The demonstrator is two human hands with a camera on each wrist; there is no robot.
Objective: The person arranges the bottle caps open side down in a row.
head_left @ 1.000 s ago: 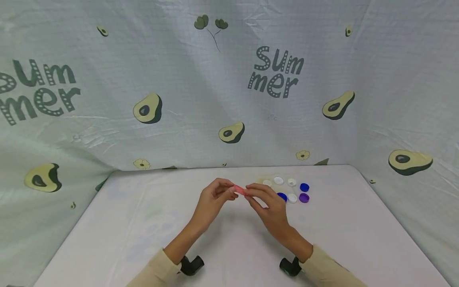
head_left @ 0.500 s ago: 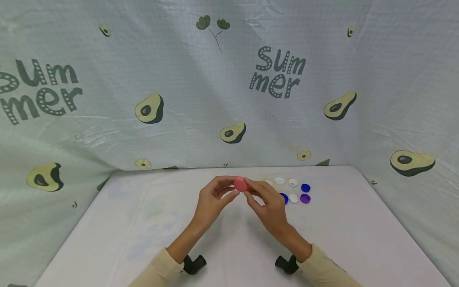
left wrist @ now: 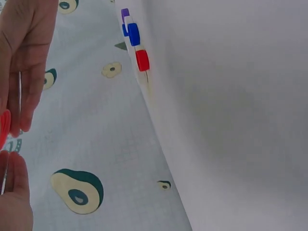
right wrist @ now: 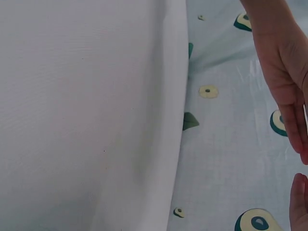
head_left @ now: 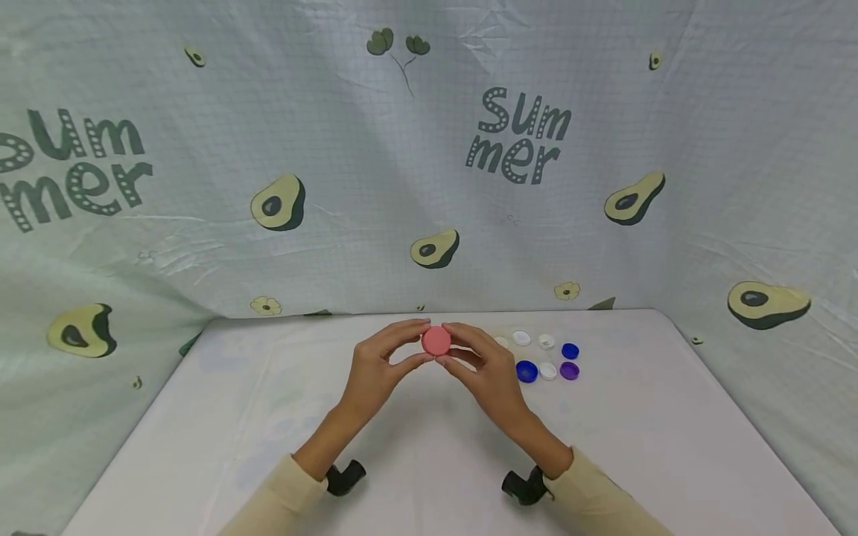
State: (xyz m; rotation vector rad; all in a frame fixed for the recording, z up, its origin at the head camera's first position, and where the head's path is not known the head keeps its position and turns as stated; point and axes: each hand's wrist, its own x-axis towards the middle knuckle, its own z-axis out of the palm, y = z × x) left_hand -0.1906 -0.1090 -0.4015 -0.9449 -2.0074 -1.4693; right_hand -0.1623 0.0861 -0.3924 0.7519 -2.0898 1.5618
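A round pinkish-red bottle cap (head_left: 436, 340) is held up over the table between both hands, its flat face toward the head camera. My left hand (head_left: 372, 370) grips the cap's left side, thumb below and fingers above. On the other side my right hand (head_left: 488, 372) pinches it in the same way. Part of the red cap (left wrist: 4, 127) shows at the edge of the left wrist view, between the right hand (left wrist: 28, 53) above and the left hand (left wrist: 15, 197) below. At the right wrist view's edge, the left hand (right wrist: 285, 72) appears with the cap out of sight.
Behind my right hand, several caps lie on the white table (head_left: 281, 447), among them a dark blue cap (head_left: 526, 371), a purple cap (head_left: 569, 370) and a white cap (head_left: 521, 338). A red cap (left wrist: 142, 60) shows beside them in the left wrist view. A patterned cloth (head_left: 362, 186) hangs behind.
The red cap has turned from nearly edge-on to face-on. Both hands have risen slightly and shifted left with it, uncovering more of the dark blue cap.
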